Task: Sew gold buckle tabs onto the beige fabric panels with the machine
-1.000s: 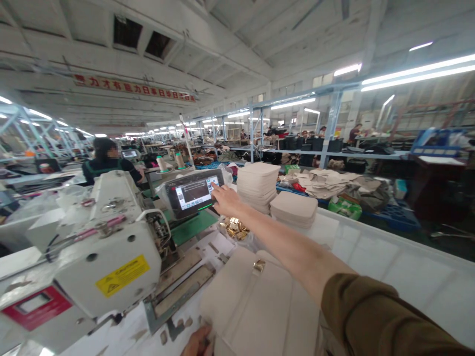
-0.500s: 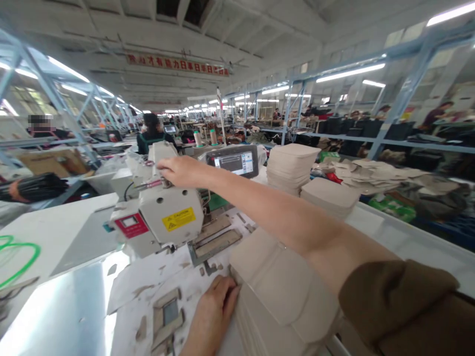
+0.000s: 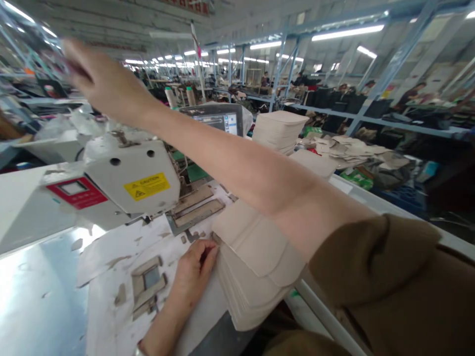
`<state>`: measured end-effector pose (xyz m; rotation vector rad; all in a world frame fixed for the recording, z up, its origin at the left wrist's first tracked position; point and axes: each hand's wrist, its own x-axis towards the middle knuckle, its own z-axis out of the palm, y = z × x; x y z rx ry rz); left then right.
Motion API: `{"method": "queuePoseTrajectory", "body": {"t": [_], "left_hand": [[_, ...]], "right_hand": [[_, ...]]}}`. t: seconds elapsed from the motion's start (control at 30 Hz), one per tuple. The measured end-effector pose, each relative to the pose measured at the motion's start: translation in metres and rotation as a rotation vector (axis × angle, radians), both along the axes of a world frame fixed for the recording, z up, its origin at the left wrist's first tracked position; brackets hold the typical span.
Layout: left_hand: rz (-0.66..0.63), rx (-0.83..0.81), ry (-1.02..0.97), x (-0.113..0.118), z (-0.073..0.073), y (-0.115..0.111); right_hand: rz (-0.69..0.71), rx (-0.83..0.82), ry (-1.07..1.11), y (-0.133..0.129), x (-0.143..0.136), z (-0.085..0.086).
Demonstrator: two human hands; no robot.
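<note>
My right hand [image 3: 83,66] is raised at the upper left, above and beyond the sewing machine head [image 3: 129,173]. Its fingers are curled closed and smeared by motion; what they pinch, if anything, is too blurred to make out. My left hand [image 3: 196,264] rests low on the white work surface, fingers bent together, their tips against the near left edge of a stack of beige cut pieces [image 3: 256,242]. Whether it pinches a piece there is hidden. Just beyond it lies a metal clamp frame [image 3: 198,215] with beige strips. A small rectangular frame [image 3: 148,282] lies to its left.
Behind my right arm stand a display panel [image 3: 230,121], thread cones [image 3: 190,96] and a taller beige stack [image 3: 278,128]. Loose beige pieces [image 3: 356,151] are heaped at the right. Scraps dot the white sheet, and a shiny metal plate [image 3: 44,296] lies at the left.
My right hand has lifted from the top of the machine head, up and to the left. My left hand stays by the beige stack. The view has tilted down and shifted right.
</note>
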<state>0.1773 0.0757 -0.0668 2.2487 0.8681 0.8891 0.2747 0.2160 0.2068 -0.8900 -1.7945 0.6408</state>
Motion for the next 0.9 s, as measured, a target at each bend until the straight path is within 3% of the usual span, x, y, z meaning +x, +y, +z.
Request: {"method": "queuePoseTrajectory", "body": {"t": [0.07,0.13,0.23,0.37,0.47,0.53,0.7,0.9], "left_hand": [[-0.009,0.021,-0.019,0.0,0.001,-0.001],[-0.016,0.035,-0.046,0.0,0.001,-0.001],[-0.007,0.033,-0.076,-0.001,0.0,0.0],[0.028,0.0,-0.092,-0.001,-0.001,0.0],[0.047,-0.019,-0.079,0.0,0.001,0.0],[0.056,-0.005,-0.074,0.001,0.003,0.0],[0.06,0.016,-0.081,0.001,0.005,-0.002],[0.116,0.021,-0.104,-0.003,0.0,-0.001]], "right_hand": [[-0.003,0.104,-0.008,-0.01,0.016,0.01],[-0.023,0.193,-0.058,-0.036,0.041,-0.003],[-0.031,0.198,-0.292,-0.09,0.084,-0.061],[-0.134,-0.019,-0.704,-0.147,0.129,-0.153],[-0.115,-0.134,-0.931,-0.171,0.144,-0.195],[-0.109,-0.151,-1.007,-0.18,0.144,-0.205],[-0.098,-0.105,-1.094,-0.182,0.13,-0.207],[-0.076,-0.104,-0.985,-0.178,0.135,-0.209]]}}
